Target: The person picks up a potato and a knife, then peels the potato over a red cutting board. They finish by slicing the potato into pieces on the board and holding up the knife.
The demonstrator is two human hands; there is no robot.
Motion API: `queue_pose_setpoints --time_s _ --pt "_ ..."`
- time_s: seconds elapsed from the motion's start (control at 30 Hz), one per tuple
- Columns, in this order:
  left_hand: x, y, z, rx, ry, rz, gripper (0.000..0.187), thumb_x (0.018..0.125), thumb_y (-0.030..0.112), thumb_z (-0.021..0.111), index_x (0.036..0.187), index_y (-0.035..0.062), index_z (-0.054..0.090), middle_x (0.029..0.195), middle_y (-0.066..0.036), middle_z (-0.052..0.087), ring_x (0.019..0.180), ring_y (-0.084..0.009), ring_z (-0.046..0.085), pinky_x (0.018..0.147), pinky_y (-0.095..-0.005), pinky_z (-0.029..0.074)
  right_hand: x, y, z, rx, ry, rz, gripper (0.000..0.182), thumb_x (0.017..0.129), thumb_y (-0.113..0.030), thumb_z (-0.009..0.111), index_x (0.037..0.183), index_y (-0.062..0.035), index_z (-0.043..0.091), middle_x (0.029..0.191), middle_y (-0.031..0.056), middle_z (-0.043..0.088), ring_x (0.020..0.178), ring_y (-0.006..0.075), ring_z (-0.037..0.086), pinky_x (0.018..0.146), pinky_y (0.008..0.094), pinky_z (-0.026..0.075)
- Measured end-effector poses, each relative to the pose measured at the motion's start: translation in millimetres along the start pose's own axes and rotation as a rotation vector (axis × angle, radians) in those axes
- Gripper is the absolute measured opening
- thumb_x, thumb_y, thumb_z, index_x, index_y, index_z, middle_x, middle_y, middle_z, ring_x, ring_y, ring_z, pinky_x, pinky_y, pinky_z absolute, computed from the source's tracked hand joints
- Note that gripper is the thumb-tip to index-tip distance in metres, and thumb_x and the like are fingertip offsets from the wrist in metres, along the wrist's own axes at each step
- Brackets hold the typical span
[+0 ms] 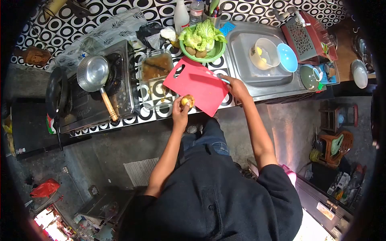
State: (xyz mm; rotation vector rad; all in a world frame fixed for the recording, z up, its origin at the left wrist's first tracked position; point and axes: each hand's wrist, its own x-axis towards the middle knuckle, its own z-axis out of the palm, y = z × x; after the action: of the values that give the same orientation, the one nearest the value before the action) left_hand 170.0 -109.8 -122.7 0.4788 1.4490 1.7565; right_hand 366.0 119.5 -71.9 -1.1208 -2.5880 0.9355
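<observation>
My left hand (180, 113) holds a small, partly peeled yellow-brown potato (187, 100) by the lower left edge of a red cutting board (203, 89). Over the board's right side, my right hand (237, 88) grips a knife (219, 77) with a light blue handle; its blade points left over the board. Behind the board, a green bowl (217, 52) holds leafy greens (204, 35) and several brown round items (196, 52). A glass dish (157, 67) with brownish liquid stands left of the board.
A saucepan (93, 73) sits on the stove (120, 86) at left, its wooden handle toward me. The metal sink (257, 83) at right holds a clear tub (264, 54) and a blue bowl (287, 58). Bottles (181, 18) stand at the back.
</observation>
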Motion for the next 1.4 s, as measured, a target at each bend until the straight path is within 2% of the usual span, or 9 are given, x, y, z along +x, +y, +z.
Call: queue_pose_setpoints --time_s 0.13,0.27,0.33,0.47,0.8,1.1,1.23,1.27,1.4 --pt "6 -2 13 0.041 0.008 0.047 0.039 0.095 0.007 0.066 0.130 -0.0010 0.051 0.119 -0.010 0.061 0.108 -0.0151 0.061 0.094 -0.0289 0.050 14 7 -3 -0.048 -0.057 0.063 0.039 0.086 -0.003 0.058 0.124 -0.0088 0.069 0.100 0.0241 0.071 0.085 0.0364 0.070 0.080 0.0429 0.054" --pt "7 0 26 0.098 -0.008 0.094 0.039 0.094 0.008 0.067 0.130 -0.0014 0.052 0.118 -0.010 0.060 0.107 -0.0158 0.062 0.092 -0.0302 0.052 2 39 23 0.442 -0.128 0.172 0.024 0.092 -0.006 0.058 0.112 0.0008 0.070 0.096 0.0173 0.074 0.094 0.0280 0.071 0.086 0.0377 0.053" --pt "1 9 38 0.176 -0.021 0.085 0.039 0.096 0.003 0.064 0.132 -0.0024 0.049 0.120 -0.011 0.059 0.114 -0.0179 0.059 0.101 -0.0326 0.047 -15 24 11 0.336 -0.130 0.165 0.032 0.093 -0.007 0.057 0.122 -0.0008 0.067 0.101 0.0207 0.074 0.096 0.0303 0.071 0.089 0.0387 0.052" --pt "0 -2 42 0.194 -0.041 0.031 0.042 0.094 0.009 0.069 0.132 0.0018 0.053 0.117 -0.010 0.061 0.109 -0.0176 0.062 0.095 -0.0330 0.052 -43 13 6 0.346 -0.154 0.270 0.040 0.093 -0.009 0.057 0.132 -0.0024 0.062 0.105 0.0239 0.072 0.099 0.0347 0.070 0.092 0.0412 0.051" --pt "9 25 34 0.413 -0.170 -0.138 0.045 0.093 0.006 0.070 0.134 -0.0027 0.053 0.121 -0.010 0.063 0.110 -0.0159 0.061 0.095 -0.0307 0.051 -106 6 5 0.434 -0.197 0.216 0.037 0.094 -0.011 0.059 0.131 -0.0062 0.063 0.113 0.0237 0.070 0.108 0.0391 0.066 0.094 0.0442 0.049" --pt "-34 42 52 0.141 -0.021 -0.158 0.043 0.094 0.005 0.069 0.134 -0.0021 0.055 0.120 -0.009 0.063 0.110 -0.0166 0.060 0.098 -0.0293 0.047 -103 29 -2 0.468 -0.047 0.147 0.046 0.098 -0.016 0.060 0.143 -0.0153 0.056 0.131 0.0217 0.064 0.122 0.0385 0.061 0.103 0.0401 0.046" --pt "-32 65 71 0.107 0.047 -0.132 0.045 0.094 0.007 0.069 0.135 -0.0022 0.054 0.123 -0.010 0.063 0.112 -0.0173 0.060 0.100 -0.0305 0.046 -124 54 -1 0.632 -0.040 0.361 0.037 0.100 -0.021 0.061 0.133 -0.0029 0.062 0.120 0.0178 0.071 0.114 0.0297 0.067 0.095 0.0378 0.051" --pt "-30 70 73 0.094 0.076 -0.161 0.045 0.095 0.008 0.069 0.136 -0.0022 0.054 0.124 -0.010 0.063 0.112 -0.0171 0.060 0.099 -0.0302 0.047 -130 63 3 0.729 -0.023 0.397 0.032 0.105 -0.023 0.055 0.127 -0.0009 0.064 0.118 0.0118 0.071 0.104 0.0206 0.069 0.082 0.0337 0.056" --pt "-33 84 87 -0.022 0.128 -0.233 0.044 0.097 0.008 0.066 0.138 -0.0014 0.052 0.127 -0.012 0.063 0.114 -0.0167 0.062 0.097 -0.0293 0.051 -133 48 -24 1.188 -0.005 0.632 0.037 0.107 -0.027 0.052 0.129 0.0024 0.056 0.123 0.0183 0.068 0.105 0.0296 0.070 0.083 0.0364 0.059"
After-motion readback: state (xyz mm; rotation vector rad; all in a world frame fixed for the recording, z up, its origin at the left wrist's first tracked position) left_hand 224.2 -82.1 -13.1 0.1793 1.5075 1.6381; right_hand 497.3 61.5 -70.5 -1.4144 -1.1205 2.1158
